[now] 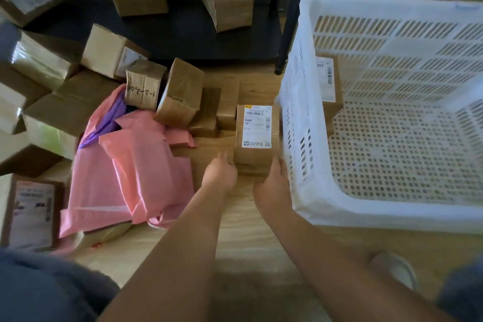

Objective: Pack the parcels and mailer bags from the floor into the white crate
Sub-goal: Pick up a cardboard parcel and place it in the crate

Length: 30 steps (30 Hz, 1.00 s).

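A brown parcel with a white shipping label (256,127) lies on the wooden floor just left of the white crate (386,213). My left hand (221,171) curls its fingers round the parcel's near left corner. My right hand (273,182) touches the near right corner, squeezed between the parcel and the crate wall, with its fingers fairly straight. Inside the crate, a labelled brown parcel (329,81) leans in the far left corner. Pink mailer bags (130,178) lie in a heap to the left, with a purple bag (109,120) among them.
Several brown parcels (180,94) lie piled on the floor to the left and along the dark skirting at the back. Two black poles (290,15) stand behind the crate's left corner. My knee (39,287) is at the bottom left, and a light slipper (394,266) at the bottom right.
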Available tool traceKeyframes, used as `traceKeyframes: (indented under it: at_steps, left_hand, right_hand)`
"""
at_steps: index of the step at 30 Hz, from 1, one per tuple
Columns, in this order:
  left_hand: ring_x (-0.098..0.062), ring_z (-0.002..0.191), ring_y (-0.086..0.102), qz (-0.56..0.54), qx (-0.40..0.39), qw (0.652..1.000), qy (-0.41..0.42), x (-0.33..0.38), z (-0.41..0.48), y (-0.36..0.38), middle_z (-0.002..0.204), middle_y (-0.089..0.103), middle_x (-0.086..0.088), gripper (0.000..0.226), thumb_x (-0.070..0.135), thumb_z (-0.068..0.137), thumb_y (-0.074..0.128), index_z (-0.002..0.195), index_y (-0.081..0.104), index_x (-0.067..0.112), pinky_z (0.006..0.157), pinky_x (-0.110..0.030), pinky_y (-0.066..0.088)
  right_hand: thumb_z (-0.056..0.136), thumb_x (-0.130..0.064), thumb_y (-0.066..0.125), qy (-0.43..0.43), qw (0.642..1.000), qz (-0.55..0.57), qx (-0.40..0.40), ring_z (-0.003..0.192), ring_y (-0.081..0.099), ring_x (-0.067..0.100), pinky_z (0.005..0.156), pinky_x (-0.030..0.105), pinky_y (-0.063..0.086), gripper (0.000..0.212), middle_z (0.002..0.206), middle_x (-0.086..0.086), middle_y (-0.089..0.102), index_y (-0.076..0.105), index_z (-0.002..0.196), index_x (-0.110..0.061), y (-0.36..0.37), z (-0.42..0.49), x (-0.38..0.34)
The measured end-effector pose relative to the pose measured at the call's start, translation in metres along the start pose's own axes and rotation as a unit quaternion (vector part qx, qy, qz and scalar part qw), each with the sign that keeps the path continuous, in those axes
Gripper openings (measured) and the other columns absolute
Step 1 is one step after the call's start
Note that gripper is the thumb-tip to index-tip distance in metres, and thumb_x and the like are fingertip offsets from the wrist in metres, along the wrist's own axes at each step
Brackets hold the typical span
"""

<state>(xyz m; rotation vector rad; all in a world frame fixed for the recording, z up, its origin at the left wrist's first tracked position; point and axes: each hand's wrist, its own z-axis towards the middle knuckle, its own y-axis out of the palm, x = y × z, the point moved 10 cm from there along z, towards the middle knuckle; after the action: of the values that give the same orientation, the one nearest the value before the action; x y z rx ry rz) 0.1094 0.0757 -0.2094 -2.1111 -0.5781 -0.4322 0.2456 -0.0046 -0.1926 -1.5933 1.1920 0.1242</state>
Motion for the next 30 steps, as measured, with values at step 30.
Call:
traceKeyframes:
  at_steps: [30]
  left_hand:
    - [-0.019, 0.091, 0.054, -0.204, 0.008, 0.970, -0.135, -0.068, -0.045, 0.014, 0.111, 0.064, -0.002, 0.037, 0.028, 0.095, 0.054, 0.129, 0.057, 0.016, 0.080, -0.027, 0.042]
  right_hand:
    - [0.101, -0.028, 0.041, 0.046, 0.983, -0.041, -0.172, 0.101, 0.059, 0.032, 0.073, 0.034, 0.041, 0.035, 0.115, 0.015, 0.060, 0.043, 0.129, -0.008, 0.038, -0.021, 0.036]
